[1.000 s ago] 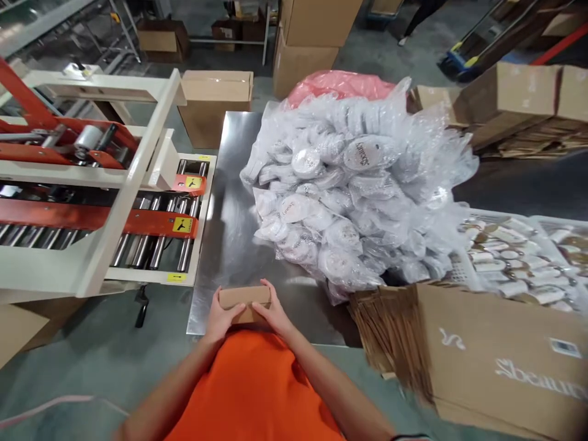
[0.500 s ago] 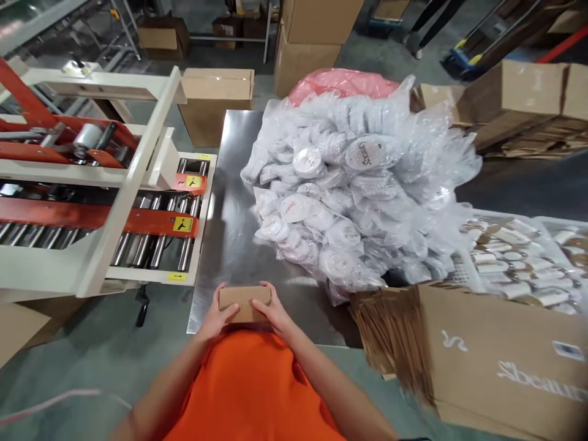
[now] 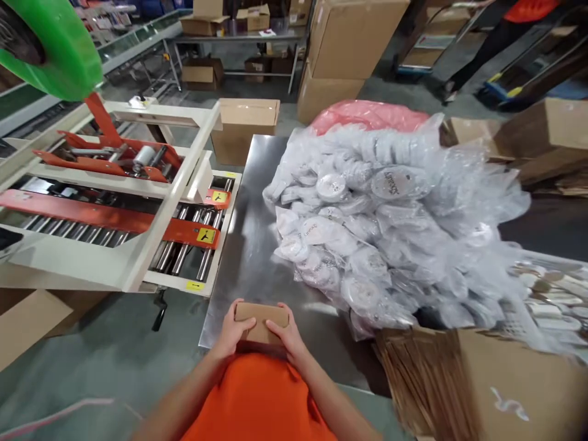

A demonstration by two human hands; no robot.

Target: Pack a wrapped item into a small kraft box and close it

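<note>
1. Both hands hold as they did a second ago; only the view has lifted, so the box sits lower in frame and a green roll (image 3: 55, 46) now shows at top left.
2. Left hand (image 3: 232, 327) and right hand (image 3: 287, 331) have their fingers closed on the ends of the box (image 3: 261, 320), thumbs on its top face.
3. It looks like light, stiff card, easily dented; the short ends give the safest hold.
4. The box hangs over the desk (image 3: 250, 245) near its front edge, close to the orange shirt (image 3: 260, 398).
5. Forearms angle inward, wrists bent.
6. Bagged discs (image 3: 381, 226) are piled to the right, a taping machine (image 3: 119, 208) stands to the left.
</note>
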